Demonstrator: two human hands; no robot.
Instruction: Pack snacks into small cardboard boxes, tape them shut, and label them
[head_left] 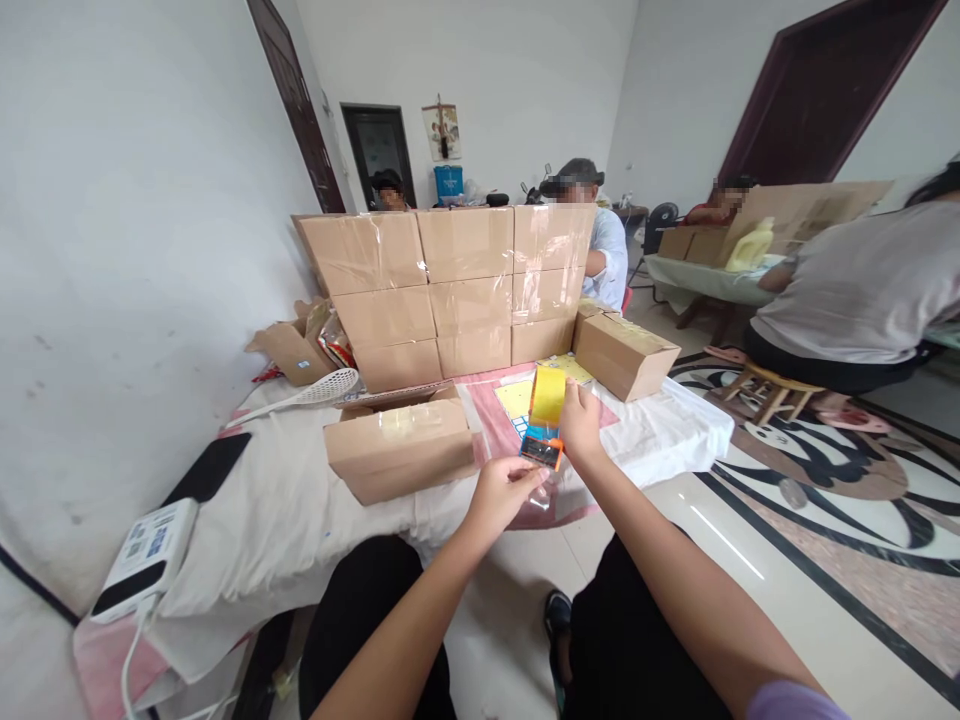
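— What do the fingers have hold of?

— The left hand [501,495] is curled, its fingertips pinching what looks like the loose clear end of tape just below the tape dispenser [545,425]. The right hand [580,420] is wrapped around the dispenser's right side, holding the yellow roll upright in the air above the near edge of the table [300,510].

— And the box nearest those hands?

— A small cardboard carton [401,447] lies just left of the hands, toward the table's near edge. A glossy strip already runs along its top seam, so it appears at least partly sealed.

— How much looks finished?

— Quite a lot, judging by the stack of taped cartons [450,290] walled up along the far edge, three rows high. One more closed carton [625,352] sits near the right edge, and an open box [292,350] waits at the far left corner, so some sealing seems left.

— Anyone else about?

— Other people sit behind the stack and at a table to the right.
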